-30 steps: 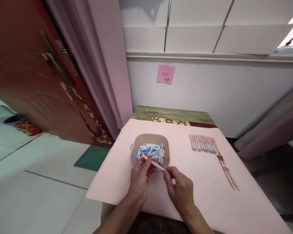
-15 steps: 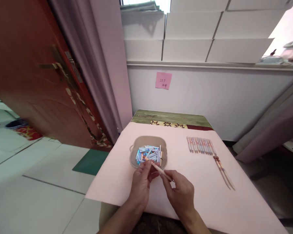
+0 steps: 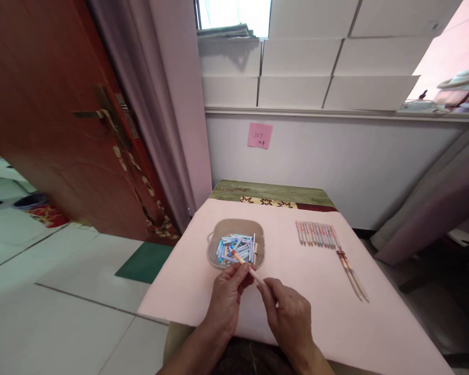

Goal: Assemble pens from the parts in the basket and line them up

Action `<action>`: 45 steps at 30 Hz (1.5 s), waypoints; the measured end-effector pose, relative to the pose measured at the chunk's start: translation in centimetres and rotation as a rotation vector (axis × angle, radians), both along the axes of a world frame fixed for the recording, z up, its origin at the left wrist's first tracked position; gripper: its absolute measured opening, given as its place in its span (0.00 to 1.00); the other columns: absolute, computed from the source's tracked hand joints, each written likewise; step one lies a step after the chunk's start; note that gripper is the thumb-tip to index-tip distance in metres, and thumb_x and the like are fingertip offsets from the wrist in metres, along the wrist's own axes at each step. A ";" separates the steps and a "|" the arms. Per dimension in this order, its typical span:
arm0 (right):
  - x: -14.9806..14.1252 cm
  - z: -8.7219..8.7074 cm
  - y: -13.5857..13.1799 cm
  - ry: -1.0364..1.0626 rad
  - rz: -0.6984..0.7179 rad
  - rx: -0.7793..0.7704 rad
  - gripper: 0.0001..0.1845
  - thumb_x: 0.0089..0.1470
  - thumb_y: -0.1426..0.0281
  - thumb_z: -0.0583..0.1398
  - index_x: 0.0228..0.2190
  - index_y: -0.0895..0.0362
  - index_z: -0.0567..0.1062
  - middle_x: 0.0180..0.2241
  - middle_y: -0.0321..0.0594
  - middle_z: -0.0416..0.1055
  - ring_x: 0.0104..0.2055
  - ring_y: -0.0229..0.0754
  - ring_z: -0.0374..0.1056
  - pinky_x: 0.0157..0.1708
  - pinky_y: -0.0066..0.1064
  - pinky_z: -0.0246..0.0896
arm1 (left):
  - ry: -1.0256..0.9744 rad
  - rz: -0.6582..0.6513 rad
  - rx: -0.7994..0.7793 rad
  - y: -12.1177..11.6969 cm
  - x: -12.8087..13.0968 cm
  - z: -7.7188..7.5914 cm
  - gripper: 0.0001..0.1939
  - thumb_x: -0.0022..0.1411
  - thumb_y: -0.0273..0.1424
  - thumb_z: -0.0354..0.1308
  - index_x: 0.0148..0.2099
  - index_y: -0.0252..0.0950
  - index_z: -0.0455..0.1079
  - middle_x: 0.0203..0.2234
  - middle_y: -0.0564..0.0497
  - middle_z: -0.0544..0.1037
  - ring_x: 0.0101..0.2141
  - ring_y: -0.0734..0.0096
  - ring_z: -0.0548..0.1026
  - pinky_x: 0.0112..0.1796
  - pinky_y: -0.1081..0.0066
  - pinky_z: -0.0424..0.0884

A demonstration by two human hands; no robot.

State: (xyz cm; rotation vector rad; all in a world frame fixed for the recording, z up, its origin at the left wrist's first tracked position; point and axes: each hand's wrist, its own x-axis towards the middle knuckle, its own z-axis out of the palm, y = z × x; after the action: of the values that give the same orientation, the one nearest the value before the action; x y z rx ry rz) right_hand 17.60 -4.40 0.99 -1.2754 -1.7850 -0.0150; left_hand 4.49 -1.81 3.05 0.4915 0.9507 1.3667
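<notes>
Evidently, both hands share one slim pen barrel (image 3: 257, 276), orange-brown at its far tip and pale along the rest. It slants from just beyond the left fingertips, over the near edge of the box, back toward the body and into the right fingers. The left hand (image 3: 225, 298) has its thumb and fingertips closed on the barrel near mid-length; the right hand (image 3: 288, 311) pinches the pale near end between thumb and bent forefinger, its other fingers curled under.

It should be light, probably a stiff plastic tube, so the weight asks little of either grip. Its narrow, round and likely smooth body could roll or slide between the pads, so a thumb-and-finger pinch on the plain pale length seems the surest hold. It does not look fragile, though squeezing right at an end might let it tip or pivot.

Just ahead of the left fingertips sits the beige plastic box (image 3: 234, 225), with a jumble of blue, lilac and white pen parts (image 3: 239, 245) inside. Well off to the right of the right fingers, a row of slender pens (image 3: 316, 235) lies side by side on the pink table cover (image 3: 282, 229); nearer those fingers, two brown-topped pens (image 3: 352, 275) lie together.
</notes>
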 end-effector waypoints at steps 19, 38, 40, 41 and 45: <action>-3.1 -0.4 4.2 0.327 0.281 -0.512 0.10 0.57 0.64 0.58 0.34 0.54 0.78 0.25 0.36 0.76 0.24 0.37 0.70 0.26 0.24 0.60 | 0.278 0.002 -0.092 3.4 -3.7 -1.8 0.12 0.48 0.35 0.67 0.33 0.32 0.77 0.27 0.48 0.78 0.30 0.70 0.72 0.34 0.74 0.67; -1.3 -0.2 7.2 0.621 0.306 -0.760 0.10 0.52 0.62 0.62 0.30 0.57 0.78 0.25 0.37 0.75 0.26 0.37 0.67 0.28 0.25 0.60 | 0.343 -0.121 -0.102 6.5 -2.2 -1.2 0.12 0.47 0.37 0.67 0.31 0.33 0.76 0.25 0.51 0.77 0.30 0.70 0.72 0.34 0.74 0.67; -1.1 -0.3 7.1 0.725 0.346 -0.829 0.13 0.52 0.60 0.62 0.29 0.58 0.77 0.22 0.37 0.73 0.24 0.36 0.65 0.25 0.24 0.59 | 0.357 -0.144 -0.079 6.3 -1.9 -1.4 0.12 0.49 0.38 0.66 0.31 0.33 0.75 0.24 0.51 0.77 0.29 0.70 0.72 0.33 0.74 0.68; -1.1 -0.3 7.1 0.762 0.365 -0.857 0.14 0.52 0.59 0.62 0.28 0.59 0.77 0.21 0.37 0.72 0.23 0.36 0.65 0.24 0.24 0.59 | 0.367 -0.143 -0.072 6.2 -1.7 -1.4 0.12 0.49 0.38 0.66 0.31 0.33 0.75 0.24 0.51 0.77 0.28 0.70 0.72 0.32 0.74 0.68; -0.7 -0.4 6.9 0.683 0.361 -0.819 0.13 0.53 0.61 0.61 0.29 0.59 0.76 0.22 0.36 0.72 0.24 0.35 0.64 0.26 0.24 0.58 | 0.426 -0.164 -0.047 6.4 -1.2 -0.9 0.13 0.48 0.39 0.66 0.30 0.33 0.75 0.25 0.50 0.78 0.29 0.69 0.73 0.33 0.73 0.68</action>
State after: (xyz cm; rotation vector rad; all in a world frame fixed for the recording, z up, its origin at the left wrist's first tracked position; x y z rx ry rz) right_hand 16.93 2.55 0.58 -1.2347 -1.3915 1.3072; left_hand 3.26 4.59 2.16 0.8271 1.2541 1.1085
